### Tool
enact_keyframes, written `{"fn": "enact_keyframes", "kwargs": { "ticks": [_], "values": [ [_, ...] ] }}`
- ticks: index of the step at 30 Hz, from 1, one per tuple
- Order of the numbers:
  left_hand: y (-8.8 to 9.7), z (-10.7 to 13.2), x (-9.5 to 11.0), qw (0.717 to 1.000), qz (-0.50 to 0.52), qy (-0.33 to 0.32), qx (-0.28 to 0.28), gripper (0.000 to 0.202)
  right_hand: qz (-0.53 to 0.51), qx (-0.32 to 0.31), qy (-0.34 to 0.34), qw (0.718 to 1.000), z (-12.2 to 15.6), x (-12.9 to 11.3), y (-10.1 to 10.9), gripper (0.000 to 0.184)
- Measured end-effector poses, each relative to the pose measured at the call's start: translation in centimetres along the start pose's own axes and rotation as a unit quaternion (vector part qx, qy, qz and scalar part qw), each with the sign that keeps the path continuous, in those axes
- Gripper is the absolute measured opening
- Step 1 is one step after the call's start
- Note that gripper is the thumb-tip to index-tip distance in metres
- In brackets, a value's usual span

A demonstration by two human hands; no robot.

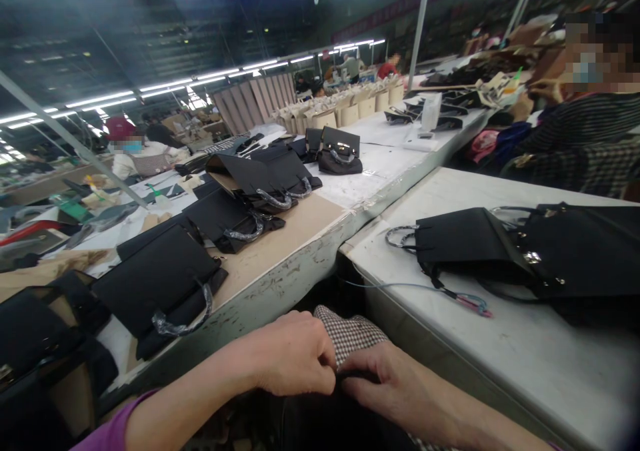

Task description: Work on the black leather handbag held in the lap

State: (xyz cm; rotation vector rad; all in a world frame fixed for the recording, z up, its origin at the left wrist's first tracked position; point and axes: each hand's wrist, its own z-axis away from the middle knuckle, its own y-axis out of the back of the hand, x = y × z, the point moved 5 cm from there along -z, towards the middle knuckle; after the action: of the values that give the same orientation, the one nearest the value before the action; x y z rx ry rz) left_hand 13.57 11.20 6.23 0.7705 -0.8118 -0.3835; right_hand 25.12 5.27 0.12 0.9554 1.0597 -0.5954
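Observation:
My left hand (293, 354) is closed in a pinch low in the view, below the table edge, its fingertips meeting a checked cloth (350, 334). My right hand (395, 387) lies just to its right, fingers curled and pressed onto a dark piece (357, 375) beside that cloth. What the dark piece is I cannot make out. The two hands touch at the fingertips. A black handbag (470, 241) with wrapped handles lies on the white table (525, 357) to the right, apart from both hands.
A long bench (295, 237) on the left carries several black handbags (165, 277) with film-wrapped handles. Cream bags (345, 111) stand further back. A seated person in a striped top (585, 131) is at the far right; another person (135, 154) sits at the left.

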Motion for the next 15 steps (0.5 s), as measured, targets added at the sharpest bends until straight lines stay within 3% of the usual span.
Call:
{"fn": "enact_keyframes", "kwargs": {
  "ticks": [4,7,12,15],
  "values": [
    [0.2,-0.8,0.6,0.999,-0.016,-0.011,-0.043,0.015,-0.001,0.001,0.004,1.000,0.1,0.0,0.1,0.022],
    [0.0,-1.1,0.6,0.998,-0.043,-0.008,-0.038,0.012,0.003,0.005,0.007,1.000,0.2,0.2,0.1,0.021],
    [-2.0,-0.6,0.0,0.992,-0.108,0.051,0.047,0.011,0.008,0.024,0.008,1.000,0.3,0.6,-0.4,0.024],
    [-3.1,0.1,0.0,0.978,-0.170,0.049,0.113,0.016,0.013,0.031,0.015,0.999,0.2,0.5,-0.6,0.027]
  ]
}}
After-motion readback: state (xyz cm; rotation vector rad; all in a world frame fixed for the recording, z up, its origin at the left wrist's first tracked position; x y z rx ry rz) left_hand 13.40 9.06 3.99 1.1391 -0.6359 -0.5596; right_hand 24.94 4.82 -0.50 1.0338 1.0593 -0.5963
